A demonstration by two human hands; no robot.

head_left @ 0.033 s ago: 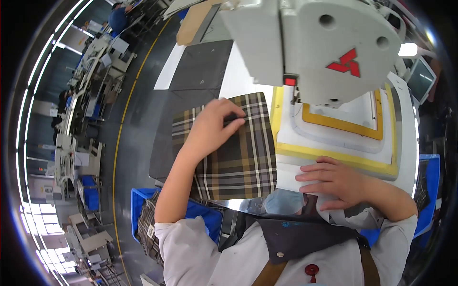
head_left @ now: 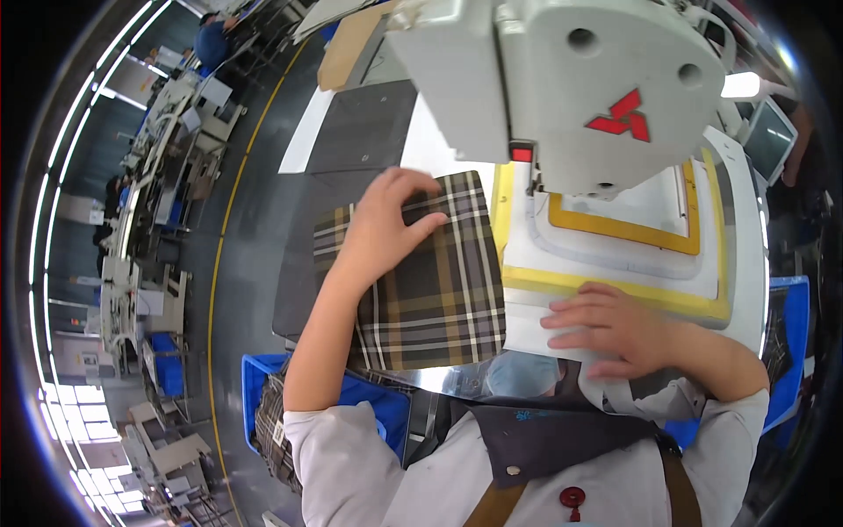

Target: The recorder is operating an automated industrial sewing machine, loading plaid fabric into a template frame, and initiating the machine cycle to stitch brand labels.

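A plaid fabric panel (head_left: pixel 430 299) in brown, grey and white lies flat at the left of the sewing machine's white table. My left hand (head_left: pixel 386 224) is over its upper left part, thumb and fingers apart; whether the fingertips touch the cloth I cannot tell. My right hand (head_left: pixel 610 329) is spread at the table's front edge with nothing in it, slightly blurred. Beyond it lies a yellow-edged white template (head_left: pixel 615 285) with an orange frame (head_left: pixel 623 230) on it. The machine head (head_left: pixel 606 97) hangs above, covering part of that frame.
A dark board (head_left: pixel 364 123) lies behind the panel. Blue bins stand on both sides of me; the left bin (head_left: pixel 255 373) holds plaid cloth (head_left: pixel 277 430). A screen (head_left: pixel 768 136) is at the far right. Other workstations (head_left: pixel 167 189) line the left, beyond a yellow floor line (head_left: pixel 233 193).
My left thumb and fingers have spread further apart, the fingers shifting up and left. The whole view has shifted slightly. The panel keeps its place on the table.
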